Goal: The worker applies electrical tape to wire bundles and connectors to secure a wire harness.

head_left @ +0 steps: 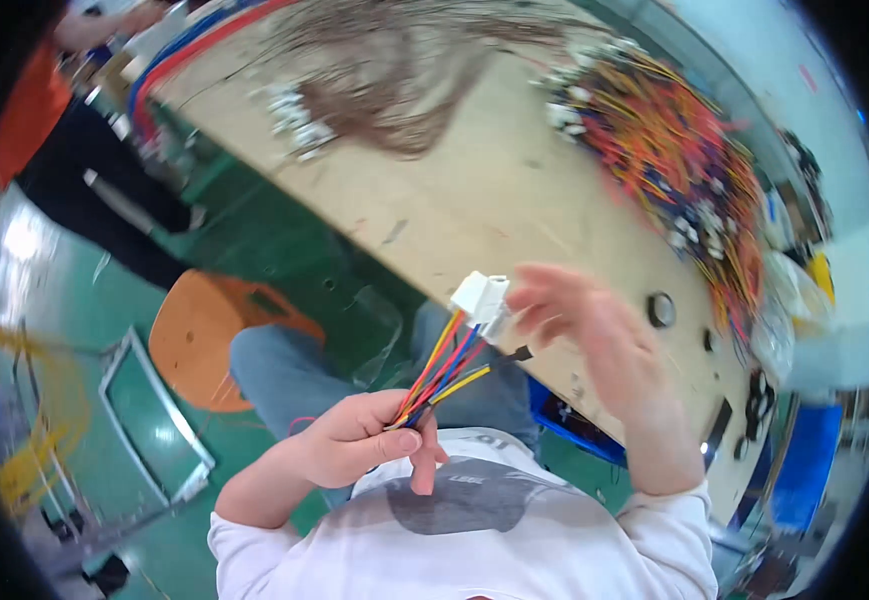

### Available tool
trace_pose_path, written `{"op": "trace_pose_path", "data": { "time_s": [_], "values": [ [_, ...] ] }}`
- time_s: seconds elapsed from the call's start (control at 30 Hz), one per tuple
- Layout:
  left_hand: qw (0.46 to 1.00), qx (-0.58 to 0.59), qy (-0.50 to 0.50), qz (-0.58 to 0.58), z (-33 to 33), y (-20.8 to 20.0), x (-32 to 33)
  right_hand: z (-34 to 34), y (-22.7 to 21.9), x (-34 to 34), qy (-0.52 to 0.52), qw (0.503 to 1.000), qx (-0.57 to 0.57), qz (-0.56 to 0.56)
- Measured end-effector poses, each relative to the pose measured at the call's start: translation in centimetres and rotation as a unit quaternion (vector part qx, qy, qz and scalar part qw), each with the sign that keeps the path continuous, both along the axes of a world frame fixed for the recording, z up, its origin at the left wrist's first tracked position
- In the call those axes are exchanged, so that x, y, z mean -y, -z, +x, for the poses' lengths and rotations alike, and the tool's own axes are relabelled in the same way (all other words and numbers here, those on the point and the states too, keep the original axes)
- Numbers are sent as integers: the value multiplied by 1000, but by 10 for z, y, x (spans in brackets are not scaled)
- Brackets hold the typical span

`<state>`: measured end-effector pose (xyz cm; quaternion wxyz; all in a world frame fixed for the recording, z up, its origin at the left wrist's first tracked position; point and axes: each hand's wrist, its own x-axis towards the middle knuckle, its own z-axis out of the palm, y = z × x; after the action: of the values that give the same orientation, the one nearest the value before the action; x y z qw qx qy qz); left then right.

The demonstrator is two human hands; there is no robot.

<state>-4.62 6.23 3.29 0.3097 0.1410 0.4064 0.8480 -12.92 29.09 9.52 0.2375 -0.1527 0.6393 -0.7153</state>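
My left hand [359, 440] is closed around a wire harness [444, 372] of red, yellow, orange, blue and black wires, held above my lap in front of the table edge. At its upper end the wires run into a white plastic connector [478, 297]. One yellow wire and a dark one with a black tip stick out to the right. My right hand [604, 335] is raised just right of the connector, smeared by motion. Its fingers look stretched out and partly spread, and I see nothing held in them.
On the wooden table [514, 210] lie brown wires [394, 110] with white connectors and a large heap of coloured harnesses [664, 150]. A black tape roll [661, 309] lies near right. An orange chair [199, 340] and a person in dark trousers [104, 195] are left; a metal frame [159, 420] stands on the floor.
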Motion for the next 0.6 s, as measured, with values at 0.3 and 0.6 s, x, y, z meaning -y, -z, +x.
{"op": "trace_pose_path", "data": {
  "time_s": [0.3,0.6],
  "values": [
    [968,116,74,-208,-9,-24,-52,-31,12,-38,-141,976,166,-6],
    [941,13,-226,-251,11,9,-74,-2,25,-27,-44,990,-49,128]
  ]
}}
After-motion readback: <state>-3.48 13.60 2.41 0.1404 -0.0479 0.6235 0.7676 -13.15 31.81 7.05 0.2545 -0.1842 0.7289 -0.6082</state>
